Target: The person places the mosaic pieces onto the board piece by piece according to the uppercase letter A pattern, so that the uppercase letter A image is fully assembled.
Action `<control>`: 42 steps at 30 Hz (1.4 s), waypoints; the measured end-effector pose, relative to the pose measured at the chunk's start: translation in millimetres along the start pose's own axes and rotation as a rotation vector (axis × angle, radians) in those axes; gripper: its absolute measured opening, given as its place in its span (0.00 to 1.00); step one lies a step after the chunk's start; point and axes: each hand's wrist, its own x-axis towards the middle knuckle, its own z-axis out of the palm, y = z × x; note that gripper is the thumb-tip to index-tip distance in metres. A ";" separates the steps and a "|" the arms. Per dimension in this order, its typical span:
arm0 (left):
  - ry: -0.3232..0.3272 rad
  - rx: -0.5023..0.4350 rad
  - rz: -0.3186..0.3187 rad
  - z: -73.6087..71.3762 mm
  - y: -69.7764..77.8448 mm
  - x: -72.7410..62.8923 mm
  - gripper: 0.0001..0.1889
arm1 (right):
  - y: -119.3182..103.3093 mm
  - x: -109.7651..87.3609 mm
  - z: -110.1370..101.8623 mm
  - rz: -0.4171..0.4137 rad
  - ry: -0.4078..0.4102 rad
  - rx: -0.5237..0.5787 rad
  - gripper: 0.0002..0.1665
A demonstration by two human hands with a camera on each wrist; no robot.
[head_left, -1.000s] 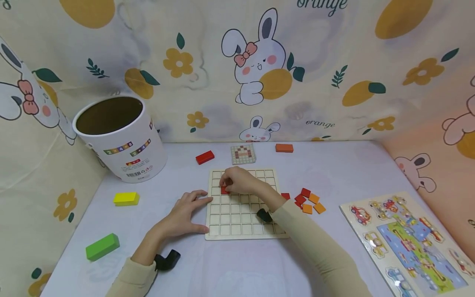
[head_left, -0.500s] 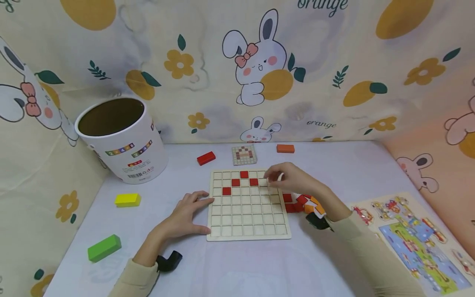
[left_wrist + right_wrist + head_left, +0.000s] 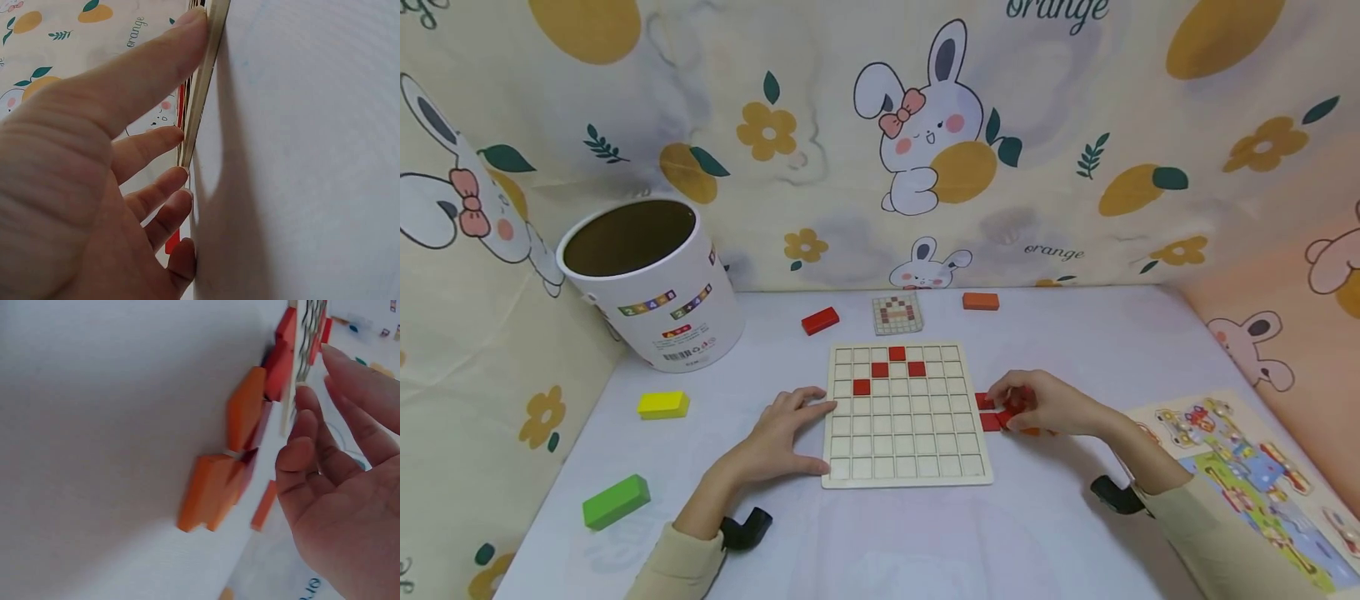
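Note:
My left hand (image 3: 771,442) rests at the left edge of a pale wooden grid board (image 3: 906,433), thumb and fingertips against its rim with the fingers spread. In the left wrist view the thumb (image 3: 144,78) lies along that edge. Several red square tiles sit in the board's upper cells, one of them a top tile (image 3: 897,353). My right hand (image 3: 1052,404) is over loose red tiles (image 3: 990,422) just right of the board, partly hiding them. In the right wrist view its fingers bend loosely with a gap to the thumb, beside orange tiles (image 3: 245,409) on the table.
A small pattern card (image 3: 897,315) lies behind the board, between a red block (image 3: 820,321) and an orange block (image 3: 981,302). At left are a white bucket (image 3: 662,308), a yellow block (image 3: 662,405) and a green block (image 3: 616,502). A picture puzzle (image 3: 1262,467) lies at right.
My right hand has left a red tile in the board's third row and moved right and toward me to the loose tiles. My left hand has stayed at the board's edge.

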 end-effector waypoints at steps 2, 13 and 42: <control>-0.002 -0.003 0.000 -0.1 0.6 0.0 0.47 | 4.4 0.5 1.7 -0.008 0.005 0.026 0.21; 0.001 -0.002 0.006 -1.1 1.6 -0.6 0.47 | 15.4 -0.7 10.3 -0.027 0.060 -0.015 0.16; -0.003 -0.011 0.016 -2.1 -1.6 -1.6 0.47 | -95.2 140.5 89.4 -0.231 -0.061 -0.006 0.09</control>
